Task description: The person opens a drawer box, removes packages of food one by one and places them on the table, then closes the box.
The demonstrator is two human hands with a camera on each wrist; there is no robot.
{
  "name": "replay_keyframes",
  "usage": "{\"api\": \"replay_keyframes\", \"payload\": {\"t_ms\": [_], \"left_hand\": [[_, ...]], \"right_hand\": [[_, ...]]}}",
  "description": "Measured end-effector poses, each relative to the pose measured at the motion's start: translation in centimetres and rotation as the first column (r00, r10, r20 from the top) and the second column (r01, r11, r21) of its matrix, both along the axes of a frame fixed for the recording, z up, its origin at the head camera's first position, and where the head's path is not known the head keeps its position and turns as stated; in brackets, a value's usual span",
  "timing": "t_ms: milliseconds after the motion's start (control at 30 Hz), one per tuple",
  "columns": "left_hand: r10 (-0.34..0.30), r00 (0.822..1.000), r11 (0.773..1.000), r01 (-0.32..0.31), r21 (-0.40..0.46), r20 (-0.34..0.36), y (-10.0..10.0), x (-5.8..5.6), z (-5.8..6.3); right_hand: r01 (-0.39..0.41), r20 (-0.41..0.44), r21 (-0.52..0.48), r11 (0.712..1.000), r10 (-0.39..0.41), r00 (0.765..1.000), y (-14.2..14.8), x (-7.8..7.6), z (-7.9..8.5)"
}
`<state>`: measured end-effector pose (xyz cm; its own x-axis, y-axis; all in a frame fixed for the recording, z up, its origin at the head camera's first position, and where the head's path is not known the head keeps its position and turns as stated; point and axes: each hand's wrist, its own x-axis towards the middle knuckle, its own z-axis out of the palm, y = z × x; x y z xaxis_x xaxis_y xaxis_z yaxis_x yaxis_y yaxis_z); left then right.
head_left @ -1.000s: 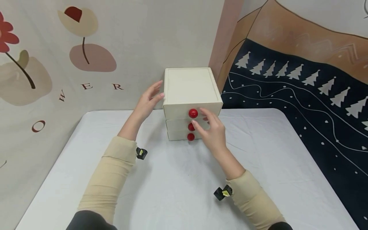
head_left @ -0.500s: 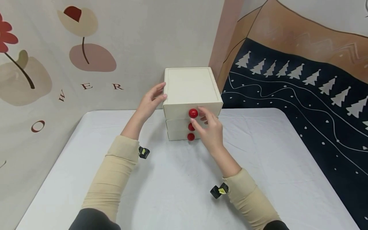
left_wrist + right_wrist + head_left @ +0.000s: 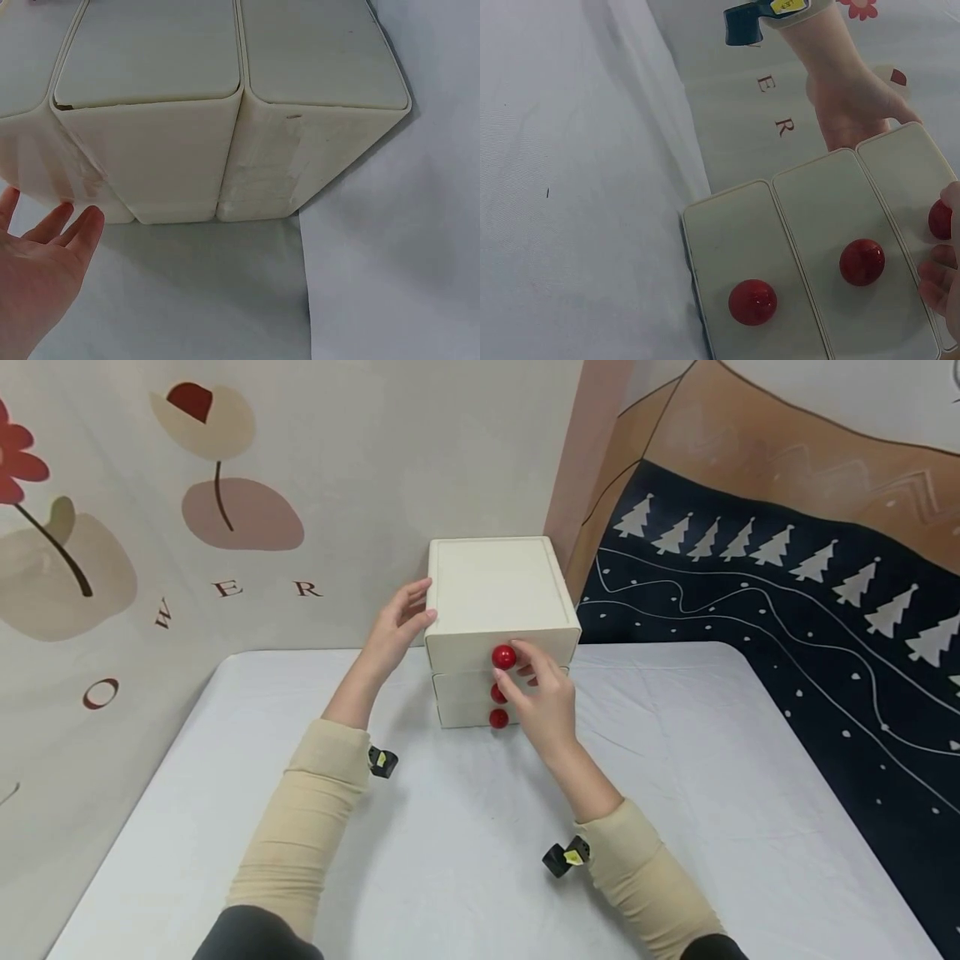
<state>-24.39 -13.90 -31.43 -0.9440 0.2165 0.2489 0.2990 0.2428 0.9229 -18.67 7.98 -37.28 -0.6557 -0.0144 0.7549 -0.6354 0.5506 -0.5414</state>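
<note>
A cream three-drawer cabinet (image 3: pixel 495 585) stands at the back of the table, its drawers stacked and shut. Each drawer front bears a round red knob. My right hand (image 3: pixel 546 706) has its thumb and index finger around the top knob (image 3: pixel 503 656), pinching it; the other fingers are loosely bent. Partly covered by the thumb is the middle knob (image 3: pixel 497 693), with the bottom knob (image 3: pixel 498 719) below. My left hand (image 3: pixel 390 633) rests its extended fingertips against the top drawer's left side. In the left wrist view, its fingers (image 3: pixel 88 229) lie along that side.
A white cloth covers the table (image 3: pixel 450 852). Right behind the cabinet rises a pale wall hanging (image 3: pixel 360 468) with flower prints and letters. To the right hangs a dark cloth (image 3: pixel 750 610) with white trees. A small black camera sits on each wrist.
My right hand has moved slightly left, its thumb and index finger closing around the top knob. My left hand has moved right onto the cabinet's side. The cabinet has stayed put.
</note>
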Motion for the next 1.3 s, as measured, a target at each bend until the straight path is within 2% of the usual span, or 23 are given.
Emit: {"api": "replay_keyframes", "payload": {"t_ms": [167, 367, 600, 1300], "left_hand": [[0.024, 1.0, 0.999, -0.024, 0.026, -0.003, -0.4, -1.3, -1.6], [0.05, 0.999, 0.998, -0.05, 0.037, -0.015, -0.3, -1.4, -2.0], [0.048, 0.999, 0.999, -0.048, 0.019, 0.011, 0.5, 0.8, 0.5], [0.05, 0.999, 0.999, -0.05, 0.014, 0.022, 0.7, 0.9, 0.2]], "right_hand": [[-0.002, -0.008, -0.006, 1.0, 0.002, 1.0, -0.2, -0.1, -0.1], [-0.011, -0.019, -0.024, 1.0, 0.011, 1.0, -0.5, -0.2, -0.1], [-0.016, -0.008, -0.021, 1.0, 0.016, 1.0, -0.7, -0.1, 0.0], [0.002, -0.005, -0.025, 1.0, -0.003, 1.0, -0.7, 0.0, -0.1]]}}
